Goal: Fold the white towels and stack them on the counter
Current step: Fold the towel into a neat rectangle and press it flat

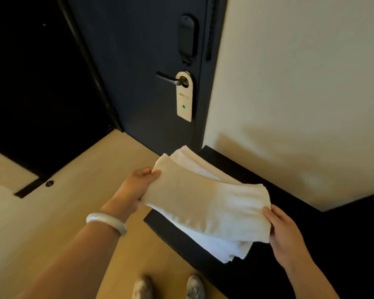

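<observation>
1. Head view: a pale wall filled the frame from 12 to 4 o'clock.
2. A dark door stood at 12 o'clock, just beside the wall.
3. A wood floor ran from 9 to 6 o'clock.
4. A black counter lay at 4 o'clock, against the foot of the wall.
5. A folded white towel was held at the centre, over the counter's 9 o'clock edge. Its long side ran from 10 to 4 o'clock.
6. A stack of white towels lay on the counter under it, showing at the held towel's 12 and 6 o'clock sides. Whether the held towel touched the stack could not be told.
7. The left hand gripped the towel's 10 o'clock end, thumb on top and fingers curled beneath.
8. The right hand pinched the towel's 4 o'clock end, thumb on top and fingers hidden below.
9. Two shoes showed at 6 o'clock on the floor.
10. A cream hanger with a green dot hung from the door's handle.
11. A pale bangle circled the left wrist.
12. A black lock sat on the door at 12 o'clock from the handle.
</observation>
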{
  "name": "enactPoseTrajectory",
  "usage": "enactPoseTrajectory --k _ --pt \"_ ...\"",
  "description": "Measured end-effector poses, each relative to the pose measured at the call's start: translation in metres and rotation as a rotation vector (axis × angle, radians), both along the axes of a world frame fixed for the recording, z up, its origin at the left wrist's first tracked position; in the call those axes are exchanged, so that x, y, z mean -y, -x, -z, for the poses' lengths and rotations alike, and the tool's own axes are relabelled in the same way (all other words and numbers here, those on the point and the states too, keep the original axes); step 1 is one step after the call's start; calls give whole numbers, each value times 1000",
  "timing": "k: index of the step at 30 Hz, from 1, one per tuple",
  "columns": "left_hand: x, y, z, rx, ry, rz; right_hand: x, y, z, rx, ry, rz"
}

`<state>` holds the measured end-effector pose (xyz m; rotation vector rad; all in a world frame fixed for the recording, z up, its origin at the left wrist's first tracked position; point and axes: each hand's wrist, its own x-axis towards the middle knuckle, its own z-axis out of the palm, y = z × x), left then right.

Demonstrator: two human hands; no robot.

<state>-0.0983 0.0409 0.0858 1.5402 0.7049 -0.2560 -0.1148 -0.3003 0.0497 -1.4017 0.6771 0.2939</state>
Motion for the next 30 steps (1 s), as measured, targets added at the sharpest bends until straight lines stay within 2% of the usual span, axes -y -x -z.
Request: enactPoseTrajectory --k 4,8,14,18,23,27,29,30 --pt "-12 -56 16 -17 -5 190 -18 1 13 -36 32 131" --pt "-29 -104 32 -14 -30 391 -35 3 24 -36 152 228" --pt "-44 -132 87 -70 -204 724 -61 3 58 -198 404 267" --pt "-48 -137 107 -27 -349 715 -66 -1 62 -179 563 240" --pt "-53 -145 108 45 -355 685 -61 -5 63 -120 667 270" --pt "-49 -147 108 -12 -560 811 -56 -7 71 -213 725 240" --pt "-41 -140 103 52 -777 860 -57 -8 70 -241 936 181" --pt "-36 -135 97 151 -905 895 -61 -9 68 -209 1090 120"
